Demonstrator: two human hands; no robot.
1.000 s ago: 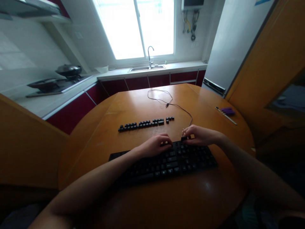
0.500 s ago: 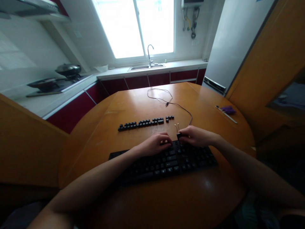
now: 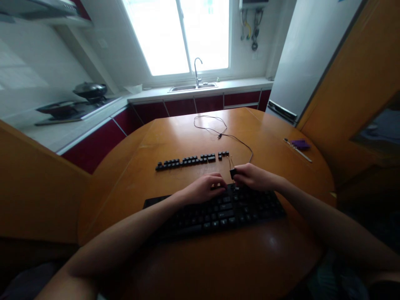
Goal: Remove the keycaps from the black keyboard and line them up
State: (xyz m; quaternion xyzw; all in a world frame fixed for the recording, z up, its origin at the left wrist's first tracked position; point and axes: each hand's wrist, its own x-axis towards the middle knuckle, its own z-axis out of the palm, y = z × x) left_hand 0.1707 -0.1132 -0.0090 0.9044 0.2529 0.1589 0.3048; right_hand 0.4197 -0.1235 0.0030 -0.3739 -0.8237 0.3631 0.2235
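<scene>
A black keyboard (image 3: 222, 214) lies on the wooden table in front of me. My left hand (image 3: 206, 187) rests on its upper part, fingers bent and fingertips against the back edge, holding it. Pinched in my right hand (image 3: 253, 177) is a wire keycap puller (image 3: 233, 173) with a black grip; two thin wires stick up from it. Its lower end is over the keyboard's top row, where fingers partly hide the keys. Beyond the keyboard, removed black keycaps (image 3: 186, 161) stand in rows, with a small cluster of keycaps (image 3: 223, 155) at their right end.
A thin cable (image 3: 240, 141) runs from behind my right hand to a loop on the table (image 3: 140, 166). At the right lie a white stick-like brush (image 3: 301, 154) and a purple item (image 3: 300, 144). A sink, stove and refrigerator stand beyond.
My right hand has shifted slightly up and left with the keycap puller, whose wires lean nearer the small keycap cluster. The left hand stays on the keyboard.
</scene>
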